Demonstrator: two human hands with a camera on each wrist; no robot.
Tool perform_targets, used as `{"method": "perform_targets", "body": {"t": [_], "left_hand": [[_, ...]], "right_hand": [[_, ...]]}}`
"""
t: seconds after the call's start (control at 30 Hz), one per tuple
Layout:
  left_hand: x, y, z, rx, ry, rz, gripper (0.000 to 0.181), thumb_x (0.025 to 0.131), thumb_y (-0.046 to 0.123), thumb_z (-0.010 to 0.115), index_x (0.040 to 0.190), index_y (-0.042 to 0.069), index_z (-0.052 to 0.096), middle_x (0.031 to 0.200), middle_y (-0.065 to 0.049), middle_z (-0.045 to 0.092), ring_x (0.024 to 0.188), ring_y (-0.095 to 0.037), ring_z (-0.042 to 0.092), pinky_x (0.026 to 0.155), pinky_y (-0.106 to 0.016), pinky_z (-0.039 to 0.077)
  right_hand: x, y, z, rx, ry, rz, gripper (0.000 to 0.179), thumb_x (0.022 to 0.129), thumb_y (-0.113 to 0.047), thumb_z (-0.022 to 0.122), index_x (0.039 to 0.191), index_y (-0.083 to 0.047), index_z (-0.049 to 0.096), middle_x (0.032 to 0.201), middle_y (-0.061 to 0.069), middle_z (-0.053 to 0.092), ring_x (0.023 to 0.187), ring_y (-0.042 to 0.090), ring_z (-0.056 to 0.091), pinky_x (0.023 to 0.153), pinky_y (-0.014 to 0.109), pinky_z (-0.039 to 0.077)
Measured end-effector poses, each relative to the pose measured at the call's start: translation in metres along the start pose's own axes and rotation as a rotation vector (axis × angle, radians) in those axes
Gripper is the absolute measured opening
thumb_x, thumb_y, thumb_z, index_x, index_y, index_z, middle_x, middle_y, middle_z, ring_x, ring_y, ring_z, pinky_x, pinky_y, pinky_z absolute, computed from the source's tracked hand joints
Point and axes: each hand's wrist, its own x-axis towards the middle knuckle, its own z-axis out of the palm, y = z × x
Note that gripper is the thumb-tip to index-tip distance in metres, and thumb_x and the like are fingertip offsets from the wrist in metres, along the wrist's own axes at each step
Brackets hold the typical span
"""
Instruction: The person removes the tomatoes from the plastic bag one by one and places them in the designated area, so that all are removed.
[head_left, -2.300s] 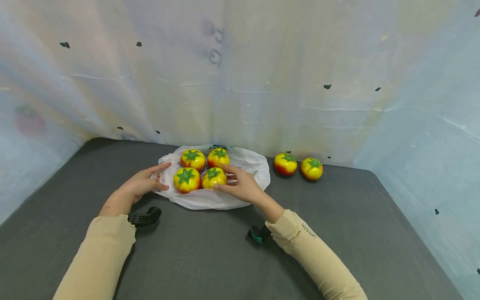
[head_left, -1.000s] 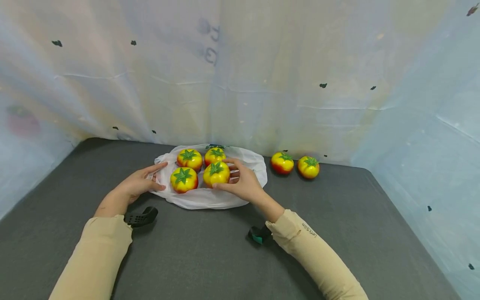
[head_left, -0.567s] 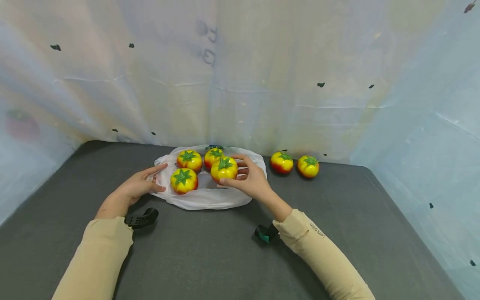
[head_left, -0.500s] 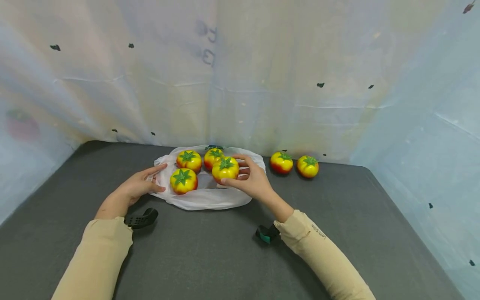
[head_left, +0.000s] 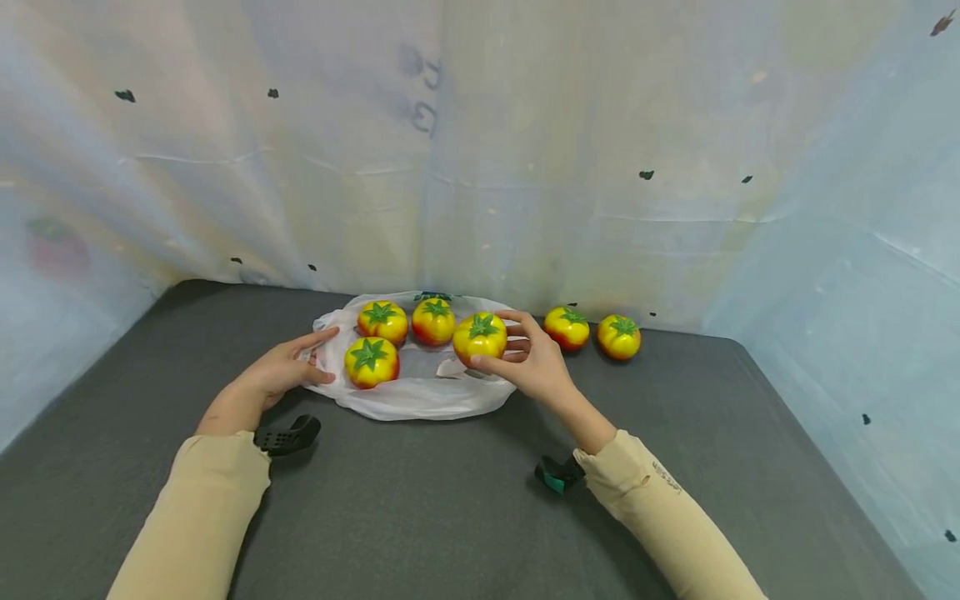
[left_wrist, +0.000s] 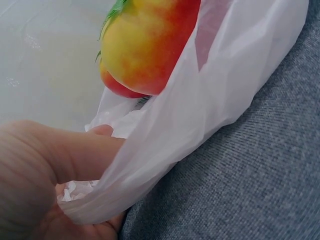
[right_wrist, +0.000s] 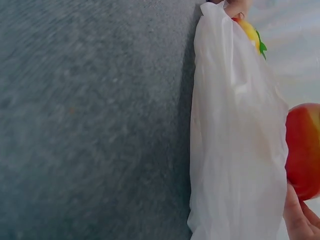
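My right hand (head_left: 534, 357) grips a yellow and red tomato with a green leafy top (head_left: 480, 337), fingers behind it and thumb in front. It is over the right part of an open white plastic bag (head_left: 420, 402). In the right wrist view this tomato (right_wrist: 304, 150) shows red beside the bag's side wall (right_wrist: 237, 135). At the bag's left end, my left hand (head_left: 281, 372) holds its edge; in the left wrist view the thumb (left_wrist: 85, 152) goes behind the plastic film (left_wrist: 165, 130). Three more tomatoes sit in the bag, one at the front left (head_left: 371, 363).
Two similar tomatoes, one (head_left: 567, 328) beside the other (head_left: 618, 337), rest on the dark grey table (head_left: 420, 508) right of the bag. A pale plastic sheet (head_left: 540, 158) hangs behind the table. Inside the bag shows a small whitish scrap (head_left: 452, 367).
My right hand has raised the front right tomato from its place among the others and moved it rightward. My left hand stays at the bag's left end.
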Motion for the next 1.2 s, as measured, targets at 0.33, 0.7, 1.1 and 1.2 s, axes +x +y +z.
{"method": "perform_targets", "body": {"t": [0.33, 0.7, 1.1, 1.2], "left_hand": [[0.001, -0.002, 0.0, -0.003, -0.008, -0.005, 0.088, 0.085, 0.009, 0.067, 0.154, 0.021, 0.015, 0.157, -0.026, -0.012, 0.143, -0.049, -0.009, 0.11, -0.069, 0.001], [-0.001, 0.002, 0.002, 0.011, 0.005, 0.009, 0.089, 0.085, 0.007, 0.067, 0.154, 0.019, 0.014, 0.157, -0.027, -0.01, 0.143, -0.048, -0.01, 0.111, -0.067, 0.0], [0.0, 0.002, 0.001, -0.014, 0.002, 0.006, 0.089, 0.085, 0.004, 0.066, 0.154, 0.019, 0.012, 0.157, -0.026, -0.013, 0.143, -0.047, -0.012, 0.113, -0.065, 0.001], [0.0, 0.002, 0.001, -0.024, -0.003, 0.0, 0.09, 0.085, 0.005, 0.067, 0.154, 0.019, 0.012, 0.157, -0.026, -0.014, 0.143, -0.047, -0.013, 0.113, -0.065, 0.0]], "right_hand": [[-0.015, -0.012, -0.014, 0.017, 0.006, 0.062, 0.067, 0.081, -0.019, 0.077, 0.14, -0.013, 0.045, 0.129, 0.018, 0.053, 0.109, 0.032, 0.06, 0.092, 0.041, 0.053], [-0.017, 0.009, -0.027, -0.01, 0.035, 0.062, 0.066, 0.081, -0.028, 0.077, 0.138, -0.017, 0.045, 0.127, 0.016, 0.055, 0.108, 0.028, 0.062, 0.088, 0.037, 0.054], [-0.024, 0.021, -0.051, -0.046, 0.102, 0.075, 0.067, 0.08, -0.032, 0.077, 0.137, -0.017, 0.046, 0.125, 0.015, 0.058, 0.104, 0.026, 0.063, 0.086, 0.036, 0.055], [-0.026, 0.026, -0.056, -0.057, 0.113, 0.093, 0.067, 0.08, -0.033, 0.078, 0.137, -0.017, 0.046, 0.124, 0.015, 0.058, 0.103, 0.026, 0.063, 0.085, 0.035, 0.055]]}}
